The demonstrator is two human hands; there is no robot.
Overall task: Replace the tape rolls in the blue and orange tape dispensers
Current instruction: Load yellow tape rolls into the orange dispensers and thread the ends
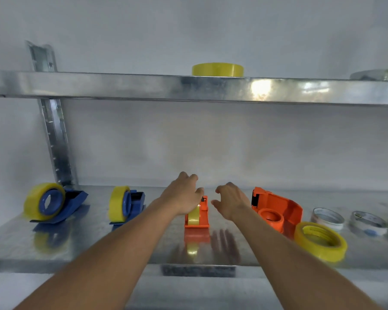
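left hand sits over the top of the small orange dispenser, fingers spread and loosely curled, holding nothing for sure, though contact is hard to judge from behind. right hand hovers just beside it, fingers wide and empty. the dispenser carries a narrow yellow roll, standing upright on the lower shelf. to the right, the larger orange dispenser lies open with a bare hub, a loose yellow roll flat near it. two blue dispensers stand well apart to the left, both loaded. risks: the shelf is slick, glossy galvanised metal, so the light plastic body may skid if one hand pulls without the other bracing; the serrated cutter at the front could nick a fingertip; glossy tape may stick to itself. another yellow roll rests on the upper shelf.
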